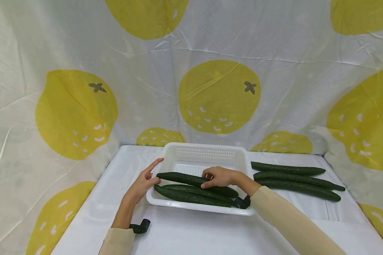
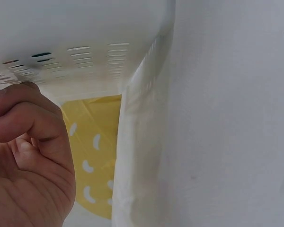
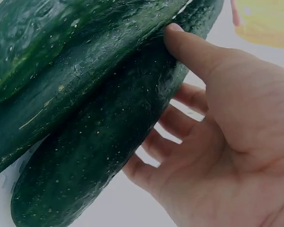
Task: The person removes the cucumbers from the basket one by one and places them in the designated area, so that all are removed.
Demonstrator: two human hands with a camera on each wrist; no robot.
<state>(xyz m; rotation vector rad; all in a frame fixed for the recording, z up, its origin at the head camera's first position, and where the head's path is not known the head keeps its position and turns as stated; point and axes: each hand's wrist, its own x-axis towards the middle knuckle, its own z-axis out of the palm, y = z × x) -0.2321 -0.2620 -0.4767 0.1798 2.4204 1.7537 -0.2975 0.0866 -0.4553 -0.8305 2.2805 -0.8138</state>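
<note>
A white plastic basket [image 1: 198,146] with slotted walls holds several dark green cucumbers lying side by side along its near part. My right hand [image 1: 221,176] grips the rearmost one, a cucumber [image 1: 178,177], with the thumb on its near side and the fingers on its far side. The right wrist view shows that thumb and the curled fingers of the hand [image 3: 227,123] around the cucumber [image 3: 99,142]. My left hand [image 1: 143,182] holds the basket's left rim; in the left wrist view its bent fingers [image 2: 28,113] are beside the slotted wall [image 2: 80,52].
To the right of the basket lie three more cucumbers, a back one [image 1: 287,169], a middle one [image 1: 300,179] and a front one [image 1: 303,188]. A white cloth [image 1: 191,233] covers the table. Behind it hangs a curtain [image 1: 146,95] printed with yellow fruit.
</note>
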